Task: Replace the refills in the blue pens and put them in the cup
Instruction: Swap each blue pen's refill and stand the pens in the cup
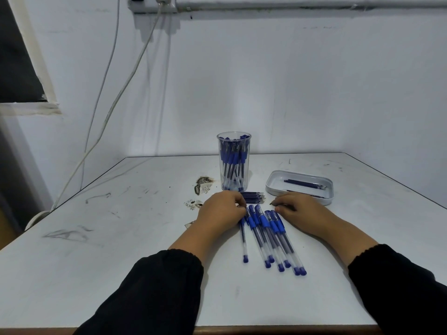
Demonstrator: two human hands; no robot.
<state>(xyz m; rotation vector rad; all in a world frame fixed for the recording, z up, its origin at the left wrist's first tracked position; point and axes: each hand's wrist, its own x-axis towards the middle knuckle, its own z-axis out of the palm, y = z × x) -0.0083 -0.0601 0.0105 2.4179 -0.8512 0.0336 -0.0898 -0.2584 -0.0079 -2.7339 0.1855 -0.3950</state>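
A pale grey, scuffed square surface (121, 238) stands pushed into the corner of a room with bluish-white painted walls. Toward its far edge stands a tall clear plastic cup (234, 160), upright and packed with blue-capped pens. Just left of the cup lies a dark scorched patch (203, 184) with chipped coating, and further left dark smears mark the top. To the right of the cup sits a shallow white rounded-rectangle tray (274, 187) holding a few thin dark blue refills (305, 184). Directly in front of the cup a small bundle of loose dark blue refills (254, 197) lies flat. Nearer than that, a row of clear-barrelled blue pens (268, 235) with blue grips and end plugs lies side by side, angled toward the cup.

The left hand (221, 213), in a black sleeve, rests at the left end of the row, its fingers curled and pinching the top of the leftmost pen (243, 240). The right hand (297, 211) lies palm-down right of the row, fingers loosely bent, holding nothing.

Behind the cup, white cables (121, 93) hang down the wall from a socket strip (154, 4) mounted high up.
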